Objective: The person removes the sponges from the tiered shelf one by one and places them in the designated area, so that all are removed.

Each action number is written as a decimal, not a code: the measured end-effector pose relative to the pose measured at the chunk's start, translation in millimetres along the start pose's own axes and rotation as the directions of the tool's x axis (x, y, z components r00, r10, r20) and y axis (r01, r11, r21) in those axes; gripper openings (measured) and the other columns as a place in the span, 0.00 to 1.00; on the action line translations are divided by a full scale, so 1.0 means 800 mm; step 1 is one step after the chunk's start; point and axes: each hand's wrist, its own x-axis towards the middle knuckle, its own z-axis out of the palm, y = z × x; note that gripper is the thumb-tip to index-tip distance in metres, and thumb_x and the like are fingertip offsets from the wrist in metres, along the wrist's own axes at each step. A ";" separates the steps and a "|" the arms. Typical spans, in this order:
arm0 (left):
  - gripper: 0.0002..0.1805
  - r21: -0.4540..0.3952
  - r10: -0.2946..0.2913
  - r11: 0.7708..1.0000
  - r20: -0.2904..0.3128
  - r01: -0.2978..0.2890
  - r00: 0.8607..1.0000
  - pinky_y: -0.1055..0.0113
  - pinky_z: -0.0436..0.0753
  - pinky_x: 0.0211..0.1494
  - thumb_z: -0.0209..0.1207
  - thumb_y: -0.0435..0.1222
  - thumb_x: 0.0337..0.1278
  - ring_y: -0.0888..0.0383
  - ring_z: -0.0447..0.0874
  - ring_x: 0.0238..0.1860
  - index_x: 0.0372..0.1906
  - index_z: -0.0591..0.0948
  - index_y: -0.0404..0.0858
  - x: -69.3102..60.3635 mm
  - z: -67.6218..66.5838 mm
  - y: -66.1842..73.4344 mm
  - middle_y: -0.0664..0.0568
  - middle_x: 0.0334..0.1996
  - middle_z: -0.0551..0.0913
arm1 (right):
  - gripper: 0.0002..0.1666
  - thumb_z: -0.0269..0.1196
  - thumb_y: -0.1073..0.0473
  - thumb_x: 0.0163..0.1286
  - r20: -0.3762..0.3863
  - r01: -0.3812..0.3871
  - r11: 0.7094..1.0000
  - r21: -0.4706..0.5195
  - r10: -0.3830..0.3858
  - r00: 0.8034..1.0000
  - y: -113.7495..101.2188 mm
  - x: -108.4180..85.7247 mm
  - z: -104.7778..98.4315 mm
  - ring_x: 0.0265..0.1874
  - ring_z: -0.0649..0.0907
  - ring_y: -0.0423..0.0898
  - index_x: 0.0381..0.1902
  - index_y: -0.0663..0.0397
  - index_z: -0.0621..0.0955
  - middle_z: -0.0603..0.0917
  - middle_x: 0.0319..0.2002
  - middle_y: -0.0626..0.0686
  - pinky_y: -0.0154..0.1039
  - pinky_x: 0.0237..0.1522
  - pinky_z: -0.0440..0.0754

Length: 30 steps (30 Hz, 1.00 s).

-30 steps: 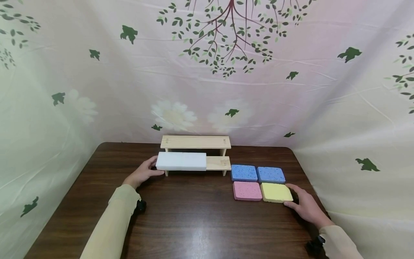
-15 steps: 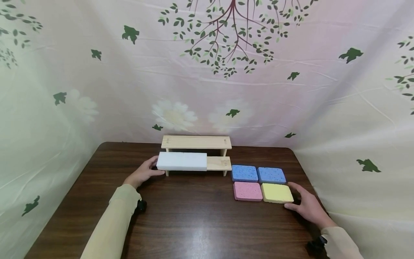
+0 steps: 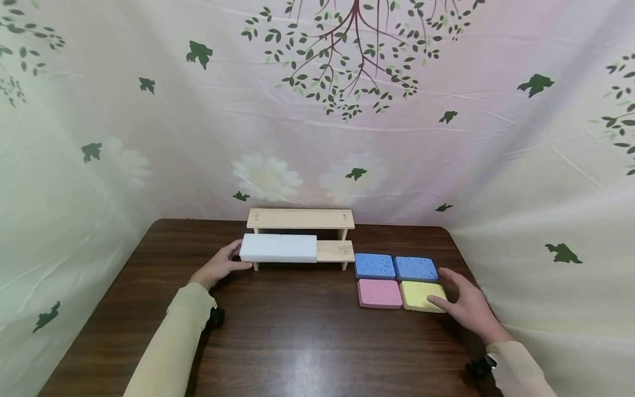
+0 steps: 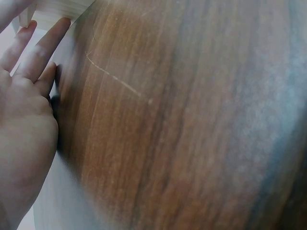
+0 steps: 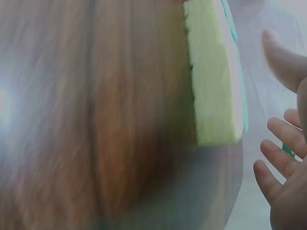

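In the head view, two white foam blocks (image 3: 278,247) lie side by side on the lower front step of a wooden stand (image 3: 335,251). My left hand (image 3: 218,266) is at the left end of the blocks and step; its fingers look extended in the left wrist view, near the pale wood (image 4: 53,12). A yellow sponge (image 3: 416,292) lies flat on the table beside a pink sponge (image 3: 379,293), in front of two blue sponges (image 3: 374,266). My right hand (image 3: 466,305) hovers at the yellow sponge's right end, fingers spread, apart from it in the right wrist view.
The upper back step (image 3: 300,218) of the stand is near the far edge of the dark wooden table (image 3: 297,331). A printed cloth (image 3: 307,132) hangs behind and along both sides.
My right hand has come up from the yellow sponge's right edge and shifted slightly left, its thumb now over the sponge. The left hand, stand and sponges stay put.
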 end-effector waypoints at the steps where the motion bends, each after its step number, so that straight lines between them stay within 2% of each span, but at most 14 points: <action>1: 0.50 -0.001 -0.001 1.000 -0.001 0.001 1.000 0.35 0.58 0.78 0.73 0.42 0.63 0.40 0.60 0.79 0.83 0.58 0.43 0.000 0.000 0.000 0.39 0.78 0.66 | 0.57 0.77 0.38 0.63 -0.005 0.007 1.000 0.006 -0.007 1.000 -0.006 0.002 0.000 0.67 0.74 0.71 0.75 0.69 0.67 0.72 0.71 0.73 0.71 0.61 0.75; 10: 0.50 -0.002 0.003 1.000 -0.003 -0.003 1.000 0.33 0.56 0.78 0.74 0.43 0.62 0.40 0.61 0.79 0.84 0.59 0.43 0.001 0.000 0.000 0.39 0.78 0.66 | 0.49 0.74 0.40 0.67 0.030 0.078 0.997 0.027 -0.079 0.996 -0.066 0.034 0.018 0.70 0.71 0.69 0.76 0.58 0.69 0.72 0.73 0.67 0.73 0.65 0.72; 15: 0.51 0.001 0.002 1.000 -0.004 -0.002 1.000 0.33 0.56 0.78 0.74 0.43 0.62 0.40 0.61 0.79 0.84 0.58 0.44 0.000 -0.001 0.000 0.39 0.79 0.66 | 0.50 0.74 0.39 0.67 0.067 0.146 0.988 0.058 -0.150 0.987 -0.103 0.052 0.036 0.71 0.72 0.67 0.77 0.57 0.69 0.73 0.73 0.64 0.72 0.66 0.72; 21: 0.51 0.017 0.000 1.000 -0.010 0.001 1.000 0.32 0.55 0.78 0.74 0.42 0.62 0.39 0.62 0.78 0.84 0.57 0.43 0.001 0.000 -0.001 0.38 0.78 0.66 | 0.50 0.75 0.40 0.66 0.119 0.178 0.979 0.104 -0.190 0.975 -0.147 0.068 0.057 0.72 0.72 0.64 0.78 0.52 0.69 0.72 0.75 0.60 0.69 0.68 0.71; 26: 0.51 0.023 -0.004 1.000 -0.012 0.004 1.000 0.32 0.54 0.78 0.73 0.42 0.63 0.39 0.62 0.77 0.84 0.58 0.41 0.002 0.001 -0.001 0.37 0.78 0.66 | 0.49 0.75 0.42 0.67 0.147 0.241 0.964 0.116 -0.256 0.955 -0.175 0.084 0.074 0.74 0.71 0.60 0.79 0.53 0.68 0.72 0.76 0.58 0.65 0.70 0.71; 30: 0.50 0.023 0.000 1.000 -0.014 0.001 1.000 0.32 0.55 0.78 0.73 0.41 0.63 0.38 0.63 0.76 0.83 0.59 0.41 0.002 0.000 -0.001 0.37 0.77 0.67 | 0.51 0.73 0.40 0.68 0.176 0.255 0.956 0.147 -0.279 0.944 -0.194 0.095 0.086 0.75 0.70 0.60 0.80 0.56 0.66 0.70 0.77 0.59 0.64 0.71 0.70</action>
